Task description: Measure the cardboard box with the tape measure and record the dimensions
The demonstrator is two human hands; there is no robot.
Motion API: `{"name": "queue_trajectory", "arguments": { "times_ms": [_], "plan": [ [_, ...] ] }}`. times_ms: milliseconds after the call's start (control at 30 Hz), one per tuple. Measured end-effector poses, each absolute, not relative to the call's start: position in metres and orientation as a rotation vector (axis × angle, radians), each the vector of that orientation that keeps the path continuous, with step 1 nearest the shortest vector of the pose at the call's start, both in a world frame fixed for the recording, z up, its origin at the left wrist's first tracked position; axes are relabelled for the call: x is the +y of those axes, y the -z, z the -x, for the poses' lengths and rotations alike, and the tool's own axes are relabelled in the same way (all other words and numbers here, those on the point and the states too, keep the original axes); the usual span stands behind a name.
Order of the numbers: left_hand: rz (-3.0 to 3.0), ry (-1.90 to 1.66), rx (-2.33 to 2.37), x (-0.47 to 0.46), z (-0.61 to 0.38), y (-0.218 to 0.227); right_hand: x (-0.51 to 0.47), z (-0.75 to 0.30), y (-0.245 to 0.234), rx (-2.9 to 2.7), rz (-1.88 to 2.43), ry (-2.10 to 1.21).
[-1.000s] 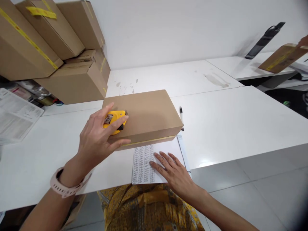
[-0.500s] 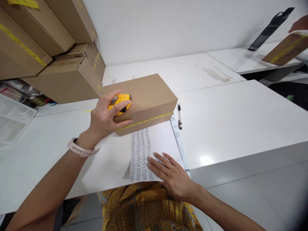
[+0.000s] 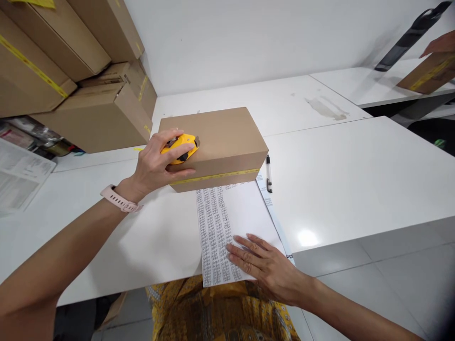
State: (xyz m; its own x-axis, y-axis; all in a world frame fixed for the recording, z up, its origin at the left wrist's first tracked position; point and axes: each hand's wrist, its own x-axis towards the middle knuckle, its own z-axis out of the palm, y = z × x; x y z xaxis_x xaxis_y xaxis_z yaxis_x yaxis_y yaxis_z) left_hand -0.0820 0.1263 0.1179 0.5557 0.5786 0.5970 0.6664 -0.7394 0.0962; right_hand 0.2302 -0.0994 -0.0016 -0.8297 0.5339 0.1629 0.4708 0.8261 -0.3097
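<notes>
My left hand (image 3: pixel 158 158) is closed around a yellow and black tape measure (image 3: pixel 185 148), which rests against the top of a closed cardboard box (image 3: pixel 220 132). Its thumb and lower fingers lie along the near edge of that box. A strip of yellow printed tape runs across the box's front face. Flat on a white sheet of paper (image 3: pixel 245 203) lies my right hand (image 3: pixel 265 263), its fingers stretched out. Columns of small handwriting fill the sheet's left part. The box hides the sheet's far end. A pale blue printed sheet (image 3: pixel 270 203) shows beneath its right edge.
A black-capped pen (image 3: pixel 269 175) lies right of the box. Stacked cardboard boxes (image 3: pixel 95 113) stand at the left, near a clear plastic packet (image 3: pixel 21 170). At the far right are a dark bottle (image 3: pixel 408 40) and another person's hand (image 3: pixel 441 44) on a small box (image 3: pixel 430 73).
The paper has slid a little toward me under my right hand, showing more writing near the box. The box and my left hand sit slightly farther away and to the right.
</notes>
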Motion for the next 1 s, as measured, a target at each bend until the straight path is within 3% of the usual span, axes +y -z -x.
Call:
{"name": "queue_trajectory", "arguments": {
  "times_ms": [500,833,933,1000],
  "plan": [
    [2.515,1.013,-0.888,0.128,0.075,-0.11,-0.103,-0.22,0.004,-2.75,0.737,-0.272],
    [2.374,0.852,-0.82,0.127,0.078,-0.114,-0.104,-0.226,-0.02,-2.717,0.724,-0.454],
    [2.255,0.89,-0.678,0.105,0.07,-0.117,-0.08,-0.241,-0.041,-2.386,0.939,-0.523],
    [2.24,1.028,-0.535,0.08,0.057,-0.11,-0.046,-0.258,-0.05,-2.017,1.366,-0.427]
  ]
}}
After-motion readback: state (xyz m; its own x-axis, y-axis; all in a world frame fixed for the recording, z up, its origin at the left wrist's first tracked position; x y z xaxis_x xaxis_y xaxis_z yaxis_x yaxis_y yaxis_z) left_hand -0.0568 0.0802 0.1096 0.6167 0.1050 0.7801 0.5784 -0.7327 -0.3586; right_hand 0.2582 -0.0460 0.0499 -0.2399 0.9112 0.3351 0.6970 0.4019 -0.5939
